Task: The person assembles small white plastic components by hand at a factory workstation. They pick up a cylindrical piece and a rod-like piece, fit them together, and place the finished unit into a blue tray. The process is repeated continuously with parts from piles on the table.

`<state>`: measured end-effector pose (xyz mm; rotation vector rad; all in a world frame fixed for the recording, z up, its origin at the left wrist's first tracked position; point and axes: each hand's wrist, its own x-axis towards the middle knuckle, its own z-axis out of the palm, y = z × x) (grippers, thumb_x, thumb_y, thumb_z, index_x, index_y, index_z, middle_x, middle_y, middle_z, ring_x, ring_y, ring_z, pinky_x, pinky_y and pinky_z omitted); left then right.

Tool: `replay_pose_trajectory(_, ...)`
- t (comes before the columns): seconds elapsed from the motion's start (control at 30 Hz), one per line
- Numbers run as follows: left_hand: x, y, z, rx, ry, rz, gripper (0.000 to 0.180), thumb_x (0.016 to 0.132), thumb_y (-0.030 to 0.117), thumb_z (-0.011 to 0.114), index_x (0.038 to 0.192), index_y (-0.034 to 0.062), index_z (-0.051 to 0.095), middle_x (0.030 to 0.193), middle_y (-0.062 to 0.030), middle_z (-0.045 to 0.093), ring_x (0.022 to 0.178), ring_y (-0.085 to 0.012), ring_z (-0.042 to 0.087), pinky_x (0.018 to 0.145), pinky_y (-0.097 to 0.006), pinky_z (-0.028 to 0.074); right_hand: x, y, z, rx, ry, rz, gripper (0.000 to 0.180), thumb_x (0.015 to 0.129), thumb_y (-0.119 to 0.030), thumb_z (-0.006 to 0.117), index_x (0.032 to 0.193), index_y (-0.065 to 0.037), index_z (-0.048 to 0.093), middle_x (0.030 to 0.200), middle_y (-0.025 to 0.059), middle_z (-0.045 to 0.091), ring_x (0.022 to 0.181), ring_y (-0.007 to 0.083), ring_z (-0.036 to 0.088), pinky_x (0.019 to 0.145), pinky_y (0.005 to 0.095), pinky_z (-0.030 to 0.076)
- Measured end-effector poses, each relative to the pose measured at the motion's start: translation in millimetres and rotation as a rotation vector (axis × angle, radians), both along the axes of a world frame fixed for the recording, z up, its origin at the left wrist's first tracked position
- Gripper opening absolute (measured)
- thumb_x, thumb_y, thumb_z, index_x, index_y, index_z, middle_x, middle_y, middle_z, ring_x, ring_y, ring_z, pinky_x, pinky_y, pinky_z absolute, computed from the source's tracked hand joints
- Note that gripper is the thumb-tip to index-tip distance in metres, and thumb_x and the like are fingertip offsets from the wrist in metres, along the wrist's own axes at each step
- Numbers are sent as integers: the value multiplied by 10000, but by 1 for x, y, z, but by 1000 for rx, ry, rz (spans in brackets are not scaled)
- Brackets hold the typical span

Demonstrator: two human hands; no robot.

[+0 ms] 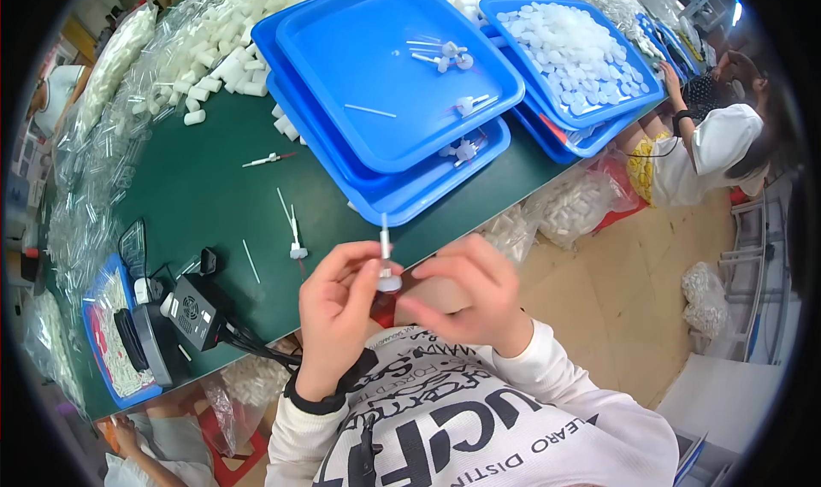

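Between the thumb and fingers of my left hand [342,295] stands a small plastic tube assembly [386,252]. It is upright, with a thin clear tube on top and a round white base below. My right hand [475,295] is just to the right of it, thumb and fingers apart and nothing seen between them. On the green table ahead lie a similar assembly with a white fitting [298,249], another slim one [268,159] and a loose thin tube [251,261]. A few more fittings [450,53] rest in the upper blue tray [342,42].
Stacked blue trays take up the table's far middle; another tray [556,115] holds white discs. White foam-like plugs [195,118] and clear tubes heap along the back. At left are a black box-shaped device [195,312] with cables and a blue bin [128,393]. Other people sit right and lower left.
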<state>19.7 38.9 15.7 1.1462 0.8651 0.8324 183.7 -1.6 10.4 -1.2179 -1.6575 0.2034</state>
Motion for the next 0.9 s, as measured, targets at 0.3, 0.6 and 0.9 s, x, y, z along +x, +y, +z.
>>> replay_pose_trajectory(0.3, 4, -6, -19, -262, -220, 8, 134, 940, 62, 498, 1033, -22, 545, 928, -51, 582, 741, -68, 549, 619, -193, 442, -12, 29, -8, -498, 548, 165, 147, 845, -24, 604, 986, 17, 586, 789, 32, 589, 659, 53, 554, 575, 196, 441)
replay_pose_trajectory(0.6, -44, 18, 4, 449, 398, 428, 156, 824, -3, 634, 960, 1, 558, 843, -29, 579, 752, -81, 547, 651, -216, 452, 53, 51, 1, -150, 6, -368, 155, 751, -150, 717, 800, -25, 640, 699, 66, 594, 640, 178, 577, 590, 293, 460)
replay_pose_trajectory(0.9, -34, 39, -14, 987, 1203, 242, 407, 654, 244, 783, 985, 92, 602, 1001, -58, 590, 971, -262, 512, 842, -381, 374, 65, 81, -16, -426, -258, -659, 267, 673, -276, 723, 722, -39, 610, 721, 92, 575, 673, 284, 581, 590, 377, 454)
